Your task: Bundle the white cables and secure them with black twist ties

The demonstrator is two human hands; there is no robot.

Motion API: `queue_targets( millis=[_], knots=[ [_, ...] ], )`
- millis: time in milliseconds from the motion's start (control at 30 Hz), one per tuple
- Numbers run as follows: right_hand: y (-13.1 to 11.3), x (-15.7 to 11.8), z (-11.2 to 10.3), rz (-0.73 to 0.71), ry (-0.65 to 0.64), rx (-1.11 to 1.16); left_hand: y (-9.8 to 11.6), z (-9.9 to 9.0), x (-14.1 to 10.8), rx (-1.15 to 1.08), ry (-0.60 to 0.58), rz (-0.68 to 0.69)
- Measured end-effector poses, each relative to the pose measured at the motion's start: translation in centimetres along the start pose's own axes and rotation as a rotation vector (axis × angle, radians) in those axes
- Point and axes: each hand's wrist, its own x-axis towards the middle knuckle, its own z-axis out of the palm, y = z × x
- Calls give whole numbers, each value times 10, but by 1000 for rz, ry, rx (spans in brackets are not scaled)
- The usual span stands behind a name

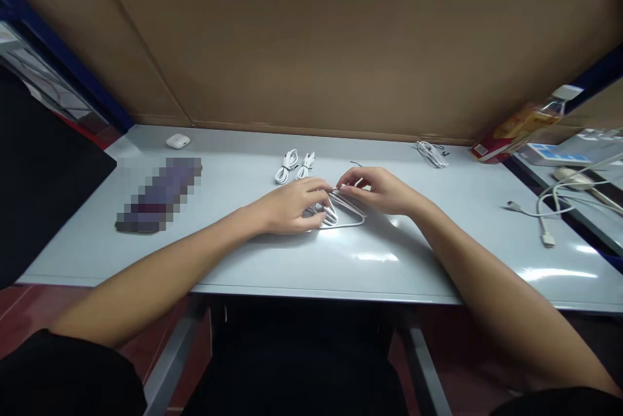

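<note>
A loosely coiled white cable (348, 208) lies on the light grey desk, midway along its length. My left hand (294, 205) rests over the coil's left side, its fingers bent round the strands and hiding part of them. At the coil's upper edge, the thumb and forefinger of my right hand (377, 189) are pinched together on the cable. Just behind my left hand are two white cables in tied bundles, one bundle (287, 167) left of the other bundle (305, 165). A thin dark tie (356, 163) lies behind my right hand.
At the back left sits a white earbud case (178, 141), with a blurred-out dark object (160, 198) nearer me. Another tied white cable (432, 154) lies at the back right. A bottle with a red and yellow label (520, 127) leans near loose cables (542, 215). A brown panel (311, 39) rises behind the desk.
</note>
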Motion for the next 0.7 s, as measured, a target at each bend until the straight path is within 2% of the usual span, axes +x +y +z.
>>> queue_targets(
  millis=[100, 267, 433, 600, 700],
  knots=[
    [-1, -2, -4, 11, 15, -23, 1, -1, -1, 27, 7, -4],
    [-4, -5, -9, 30, -122, -58, -3, -3, -3, 28, 15, -18],
    [-2, -5, -11, 43, -149, -89, -6, -9, -5, -27, 7, -30],
    [3, -3, -10, 2, -139, -71, -3, -12, -4, -162, -80, 41],
    [7, 0, -5, -45, -119, 18, 4, -8, -2, -165, -62, 126]
  ],
)
